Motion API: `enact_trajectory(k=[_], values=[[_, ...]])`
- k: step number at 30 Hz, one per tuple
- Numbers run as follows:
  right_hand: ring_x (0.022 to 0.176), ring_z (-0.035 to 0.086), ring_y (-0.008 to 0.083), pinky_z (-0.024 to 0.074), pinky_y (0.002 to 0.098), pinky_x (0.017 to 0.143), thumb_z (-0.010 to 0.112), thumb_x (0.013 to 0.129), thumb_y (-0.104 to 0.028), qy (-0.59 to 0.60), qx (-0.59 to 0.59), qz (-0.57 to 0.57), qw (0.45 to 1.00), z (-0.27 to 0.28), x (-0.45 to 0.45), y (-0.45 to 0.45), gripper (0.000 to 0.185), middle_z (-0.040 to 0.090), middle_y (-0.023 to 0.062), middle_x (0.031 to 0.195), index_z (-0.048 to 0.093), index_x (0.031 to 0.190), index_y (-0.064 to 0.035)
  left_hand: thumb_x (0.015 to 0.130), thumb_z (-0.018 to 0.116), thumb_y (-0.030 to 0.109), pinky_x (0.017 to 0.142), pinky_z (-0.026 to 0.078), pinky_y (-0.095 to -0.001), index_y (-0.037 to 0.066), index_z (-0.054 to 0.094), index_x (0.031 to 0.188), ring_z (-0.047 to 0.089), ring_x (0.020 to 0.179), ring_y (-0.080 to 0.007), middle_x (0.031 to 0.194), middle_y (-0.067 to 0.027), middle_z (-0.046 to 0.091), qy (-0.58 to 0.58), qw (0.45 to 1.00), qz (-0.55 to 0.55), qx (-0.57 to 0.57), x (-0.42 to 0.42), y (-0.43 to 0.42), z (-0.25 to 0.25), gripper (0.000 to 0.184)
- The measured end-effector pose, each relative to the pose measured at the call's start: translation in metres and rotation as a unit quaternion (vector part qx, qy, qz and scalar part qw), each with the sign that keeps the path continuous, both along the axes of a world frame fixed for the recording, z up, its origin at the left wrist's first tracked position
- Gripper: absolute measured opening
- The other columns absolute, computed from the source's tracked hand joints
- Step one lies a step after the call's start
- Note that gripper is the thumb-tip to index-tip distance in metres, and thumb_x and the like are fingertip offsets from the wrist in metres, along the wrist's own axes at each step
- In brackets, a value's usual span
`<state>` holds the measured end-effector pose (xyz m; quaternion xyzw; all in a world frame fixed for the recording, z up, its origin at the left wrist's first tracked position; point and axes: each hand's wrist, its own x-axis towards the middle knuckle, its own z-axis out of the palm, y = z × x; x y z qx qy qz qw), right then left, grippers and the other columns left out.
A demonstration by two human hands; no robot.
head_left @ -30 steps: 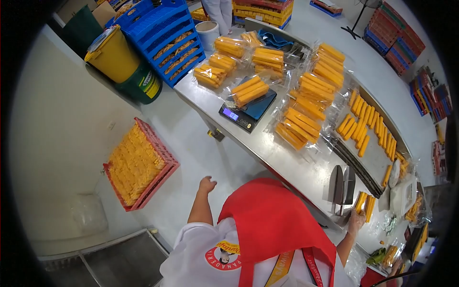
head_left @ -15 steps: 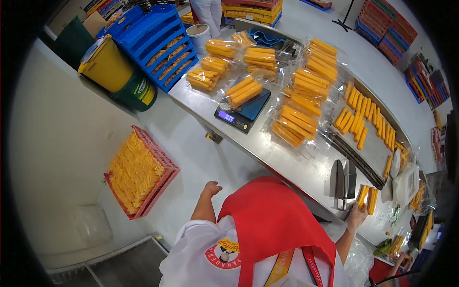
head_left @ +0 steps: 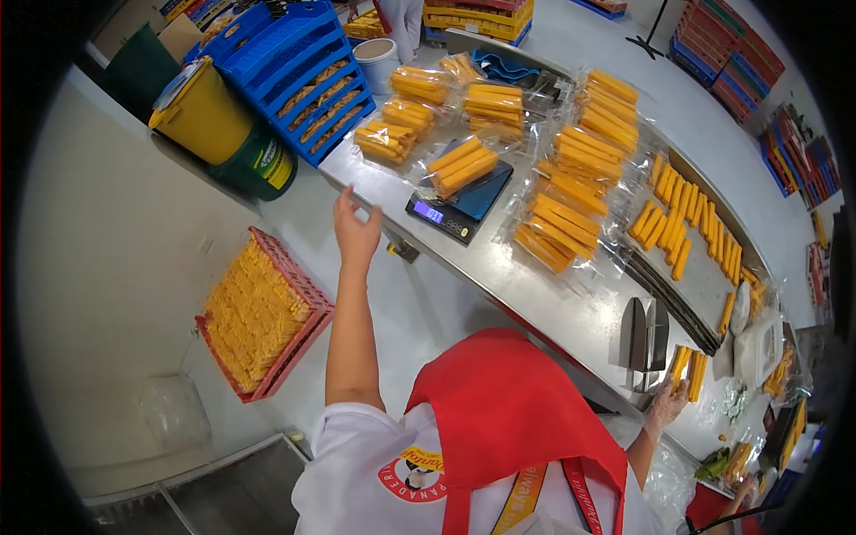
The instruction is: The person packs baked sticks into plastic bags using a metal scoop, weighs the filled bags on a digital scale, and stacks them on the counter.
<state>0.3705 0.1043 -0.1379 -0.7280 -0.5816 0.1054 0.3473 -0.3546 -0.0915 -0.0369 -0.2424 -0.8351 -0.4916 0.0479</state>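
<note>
Steel table (head_left: 553, 308) carries bagged sticks (head_left: 558, 232). Left hand (head_left: 358, 237) spread near edge. Right hand (head_left: 665, 407) at loose sticks (head_left: 696, 376); grip unclear.

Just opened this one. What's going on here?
Someone at a metal table has their right hand at the end of a few loose yellow sticks. Their left hand is empty, fingers spread, near the table's edge. A bagged bundle sits on a digital scale, with more bagged sticks around it.
</note>
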Motion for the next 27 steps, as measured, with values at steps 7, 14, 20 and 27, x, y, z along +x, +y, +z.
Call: enact_trajectory(k=[7,14,20,27], values=[[0.122,0.054,0.0385,0.0434,0.0430,0.103,0.061,0.096,-0.046,-0.037,-0.003,-0.012,0.999,0.002,-0.003,-0.001,0.062,0.056,0.0247,0.130,0.059,0.129,0.0059,0.065,0.088,0.036,0.107,0.045,-0.0447,0.007,0.040,0.148,0.051,0.131,-0.0363,0.144,-0.0176,0.051,0.120,0.935,-0.191,-0.273,0.025,0.113,0.069,0.100],[0.114,0.058,0.0364,0.0441,0.0415,0.101,0.064,0.096,-0.037,-0.052,-0.021,-0.029,0.998,0.008,-0.008,-0.003,0.051,0.057,0.0219,0.125,0.062,0.122,0.0061,0.060,0.089,0.037,0.100,0.051,-0.0427,0.007,0.051,0.138,0.063,0.119,-0.0323,0.129,-0.0174,0.064,0.002,0.853,-0.224,-0.472,0.003,0.192,0.059,0.091],[0.117,0.057,0.0329,0.0445,0.0385,0.103,0.066,0.095,-0.033,-0.024,-0.028,-0.030,0.999,0.011,-0.013,-0.007,0.051,0.054,0.0184,0.127,0.058,0.127,0.0054,0.058,0.088,0.028,0.100,0.050,-0.0431,0.007,0.058,0.128,0.064,0.115,-0.0343,0.120,-0.0181,0.068,0.090,0.868,-0.278,-0.402,-0.053,0.170,0.092,0.079],[0.116,0.055,0.0315,0.0438,0.0392,0.101,0.066,0.095,-0.035,0.031,-0.045,-0.028,0.998,0.019,-0.015,-0.008,0.052,0.051,0.0196,0.127,0.058,0.127,0.0055,0.070,0.078,0.013,0.113,0.018,-0.0739,0.021,0.051,0.139,0.036,0.143,-0.0352,0.146,-0.0068,0.051,0.236,0.846,-0.108,-0.465,-0.137,0.186,0.113,0.075]])
